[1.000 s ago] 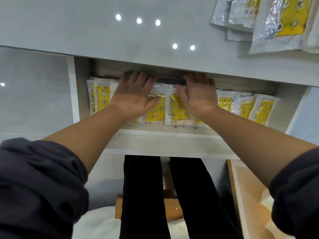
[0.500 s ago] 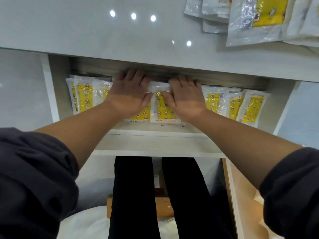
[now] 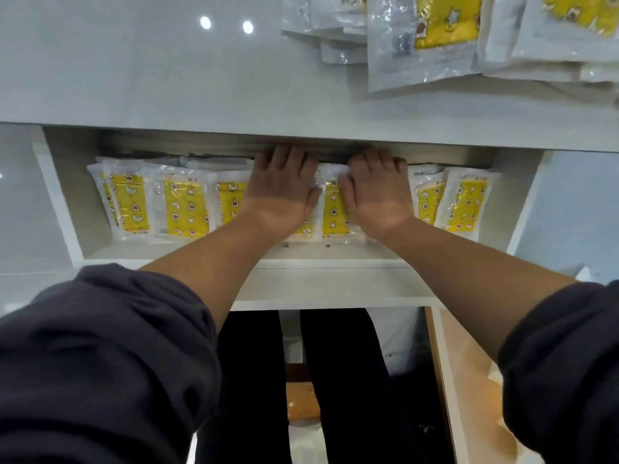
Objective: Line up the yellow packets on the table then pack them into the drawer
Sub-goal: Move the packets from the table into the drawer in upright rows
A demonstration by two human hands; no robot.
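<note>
The fingers (image 3: pixel 284 159) of the left hand (image 3: pixel 281 192) and right hand (image 3: pixel 378 195) are being held flat and together, pressing the yellow packets (image 3: pixel 182 209) in the middle of the drawer (image 3: pixel 53 195). The slick row is probably being risked: it could be shoved askew toward the drawer's back and jammed. Further packets (image 3: pixel 435 28) are being left on the worktop (image 3: pixel 167 78) beyond the drawer.

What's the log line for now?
phase: packing | left hand, right hand: flat on yellow packets in drawer | table: loose packets waiting
</note>
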